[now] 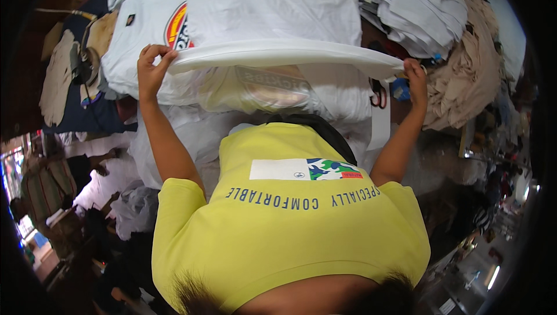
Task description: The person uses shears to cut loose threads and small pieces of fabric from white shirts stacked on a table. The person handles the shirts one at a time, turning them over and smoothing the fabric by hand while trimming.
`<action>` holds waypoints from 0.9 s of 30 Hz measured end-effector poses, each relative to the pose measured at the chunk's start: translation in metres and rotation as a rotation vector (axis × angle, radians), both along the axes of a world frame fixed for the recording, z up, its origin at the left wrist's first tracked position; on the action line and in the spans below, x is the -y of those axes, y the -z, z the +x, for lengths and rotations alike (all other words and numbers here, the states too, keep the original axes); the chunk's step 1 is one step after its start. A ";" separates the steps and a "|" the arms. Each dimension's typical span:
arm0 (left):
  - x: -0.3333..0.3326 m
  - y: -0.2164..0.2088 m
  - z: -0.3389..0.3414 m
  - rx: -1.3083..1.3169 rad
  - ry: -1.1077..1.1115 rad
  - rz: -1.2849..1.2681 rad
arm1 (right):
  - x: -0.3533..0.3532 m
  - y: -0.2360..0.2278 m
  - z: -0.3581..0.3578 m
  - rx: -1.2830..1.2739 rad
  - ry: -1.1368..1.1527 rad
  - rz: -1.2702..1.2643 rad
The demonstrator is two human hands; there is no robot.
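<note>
Stretching one white cloth [290, 51] left to right between two hands. Left hand [153, 74]: fingers pinched narrow on the cloth's left end. Right hand [416, 83]: fingers likewise pressed together on its right end. Cloth is held over white shirts [267, 10], count unclear. Bright printed logos [176, 24]: two, far left. White pile [418, 10]: one, far right. Beige heap [464, 80]: one, right, nearer than the white pile.
</note>
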State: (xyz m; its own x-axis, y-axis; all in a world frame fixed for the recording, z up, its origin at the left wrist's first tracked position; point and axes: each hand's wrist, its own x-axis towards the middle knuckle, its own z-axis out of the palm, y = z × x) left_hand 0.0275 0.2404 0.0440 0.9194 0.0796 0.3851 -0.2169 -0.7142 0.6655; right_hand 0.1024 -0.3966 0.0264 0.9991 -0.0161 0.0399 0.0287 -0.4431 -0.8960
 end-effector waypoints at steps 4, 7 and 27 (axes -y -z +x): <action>0.015 -0.033 -0.015 0.065 0.042 0.038 | 0.001 0.009 0.000 -0.034 0.064 0.009; 0.016 -0.043 -0.021 0.092 0.066 0.063 | 0.008 0.019 0.001 -0.023 0.116 0.040; 0.004 -0.023 -0.027 -0.001 0.194 -0.538 | 0.019 0.026 -0.008 -0.060 0.153 0.069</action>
State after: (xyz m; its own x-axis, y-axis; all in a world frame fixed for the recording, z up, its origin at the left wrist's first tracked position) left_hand 0.0010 0.2367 0.0674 0.9370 0.0940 0.3365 -0.3097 -0.2222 0.9245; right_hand 0.0947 -0.4152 0.0003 0.9852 -0.1692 -0.0263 -0.0890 -0.3752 -0.9227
